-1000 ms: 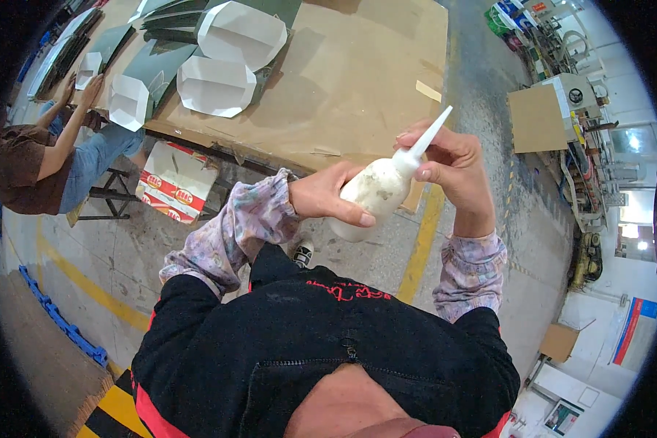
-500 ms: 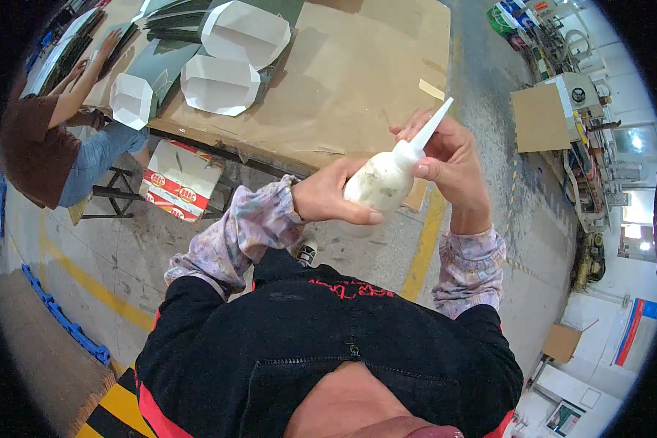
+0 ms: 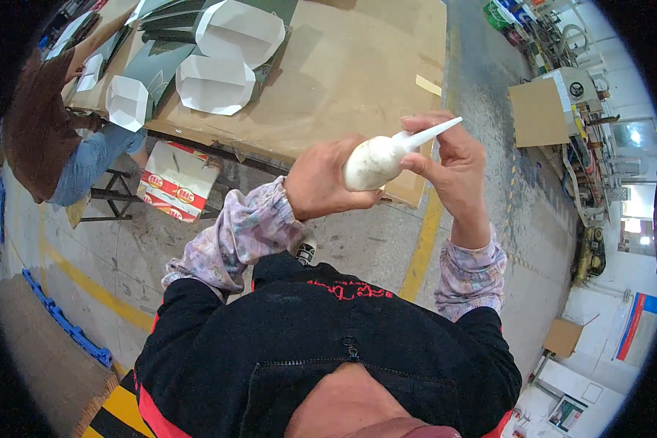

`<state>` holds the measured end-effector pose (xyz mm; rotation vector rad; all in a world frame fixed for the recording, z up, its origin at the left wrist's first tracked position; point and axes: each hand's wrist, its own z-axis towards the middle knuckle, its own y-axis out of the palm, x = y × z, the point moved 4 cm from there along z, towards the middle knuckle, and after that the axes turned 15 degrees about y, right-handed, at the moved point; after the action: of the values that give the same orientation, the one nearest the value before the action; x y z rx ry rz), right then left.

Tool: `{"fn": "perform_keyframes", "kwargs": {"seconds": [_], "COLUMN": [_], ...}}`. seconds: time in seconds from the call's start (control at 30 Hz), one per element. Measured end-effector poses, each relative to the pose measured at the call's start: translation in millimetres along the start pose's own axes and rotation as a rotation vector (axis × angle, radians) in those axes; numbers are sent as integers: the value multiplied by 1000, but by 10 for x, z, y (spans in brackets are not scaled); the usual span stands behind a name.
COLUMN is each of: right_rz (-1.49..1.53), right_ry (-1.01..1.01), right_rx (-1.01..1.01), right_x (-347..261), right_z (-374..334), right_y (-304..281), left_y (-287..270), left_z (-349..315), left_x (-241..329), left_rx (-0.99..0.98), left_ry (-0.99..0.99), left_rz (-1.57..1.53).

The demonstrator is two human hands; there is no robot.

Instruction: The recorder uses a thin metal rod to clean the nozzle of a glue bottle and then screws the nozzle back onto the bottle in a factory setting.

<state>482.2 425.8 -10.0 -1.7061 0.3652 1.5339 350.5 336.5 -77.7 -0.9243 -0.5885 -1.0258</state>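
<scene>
A white squeeze bottle (image 3: 370, 164) with a long tapered nozzle (image 3: 438, 130) is held in front of me, tilted so that the nozzle points to the right. My left hand (image 3: 321, 177) wraps round the bottle's body, which carries greyish smudges. At the nozzle's base, my right hand (image 3: 449, 157) pinches the cap between thumb and fingers. Both hands are in the air near the front right corner of a brown-covered table (image 3: 357, 80).
White folded paper pieces (image 3: 215, 85) and dark green sheets (image 3: 169, 66) lie on the table's left part. A person in a brown shirt (image 3: 44, 135) sits at its left side. A carton (image 3: 176, 182) stands below the table edge; machinery (image 3: 576, 95) lines the right.
The bottle has tipped further over, its nozzle swinging down to the right. Both hands turned with it. The person at the left has leaned toward the table.
</scene>
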Motion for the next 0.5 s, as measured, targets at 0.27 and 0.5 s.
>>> {"fn": "perform_keyframes", "kwargs": {"seconds": [0.27,0.5], "right_rz": [104,375], "right_ry": [54,82], "right_rx": [-216,-461], "right_x": [12,74], "right_z": [-49,-11], "right_y": [-16,-16], "left_y": [184,394], "left_z": [-96,-229], "left_x": [-55,-122], "left_rx": [-256,-461], "left_ry": [-105,-138], "left_rz": [-691,-1097]}}
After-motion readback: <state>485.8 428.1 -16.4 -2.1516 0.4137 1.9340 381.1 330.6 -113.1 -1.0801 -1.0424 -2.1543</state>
